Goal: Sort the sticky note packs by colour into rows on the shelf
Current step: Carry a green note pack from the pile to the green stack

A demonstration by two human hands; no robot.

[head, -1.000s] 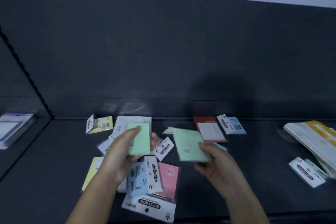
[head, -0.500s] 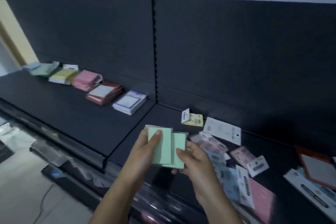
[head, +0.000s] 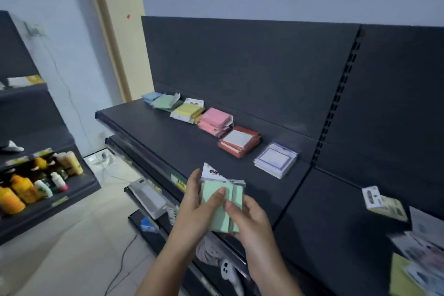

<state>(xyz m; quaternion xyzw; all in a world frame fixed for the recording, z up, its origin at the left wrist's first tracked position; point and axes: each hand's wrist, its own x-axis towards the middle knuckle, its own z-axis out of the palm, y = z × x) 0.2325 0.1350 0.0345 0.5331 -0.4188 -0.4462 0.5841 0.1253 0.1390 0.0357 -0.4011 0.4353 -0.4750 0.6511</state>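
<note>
Both hands hold a small stack of green sticky note packs above the front edge of the dark shelf. My left hand grips the stack's left side with the thumb on its face. My right hand grips its right side. Along the back of the shelf lie sorted piles: blue, green, yellow, pink, red and blue-bordered white packs. Unsorted packs lie on the shelf section at right.
A second rack at left carries bottles. Lower shelves below hold a white tray and small items. A cable runs over the tiled floor. A slotted upright divides the two shelf sections.
My view has swung left from the unsorted heap to the sorted piles. The two green packs, held apart before, are now brought together into one stack between both hands.
</note>
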